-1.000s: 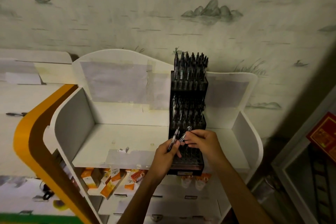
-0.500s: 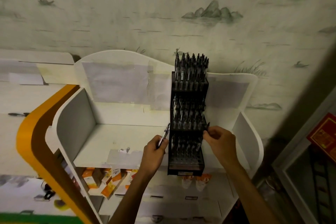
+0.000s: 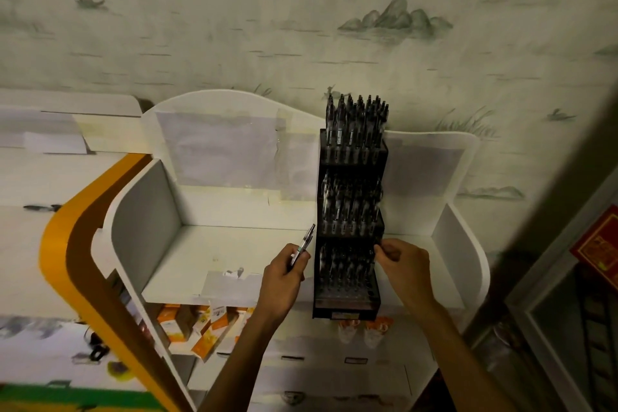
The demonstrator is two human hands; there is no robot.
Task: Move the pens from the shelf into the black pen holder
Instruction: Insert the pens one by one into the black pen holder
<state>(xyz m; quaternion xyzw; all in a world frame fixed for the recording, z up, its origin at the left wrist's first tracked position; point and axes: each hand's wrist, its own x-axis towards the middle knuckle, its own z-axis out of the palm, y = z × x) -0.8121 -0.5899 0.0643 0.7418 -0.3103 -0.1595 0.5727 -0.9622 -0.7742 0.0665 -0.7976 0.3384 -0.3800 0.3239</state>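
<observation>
While left fingers [image 3: 296, 264] grasp a pen [image 3: 303, 247], right fingers [image 3: 384, 251] pinch the holder [image 3: 351, 217].

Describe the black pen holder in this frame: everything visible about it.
The black pen holder is a tall, stepped rack of dark plastic-looking material with three tiers, standing on the white shelf against its back panel. Each tier holds upright dark pens; the lowest front rows look partly unfilled. A small label sits on its base. The right hand touches its right edge at the lowest tier; the left hand, beside it, holds a pen.
</observation>
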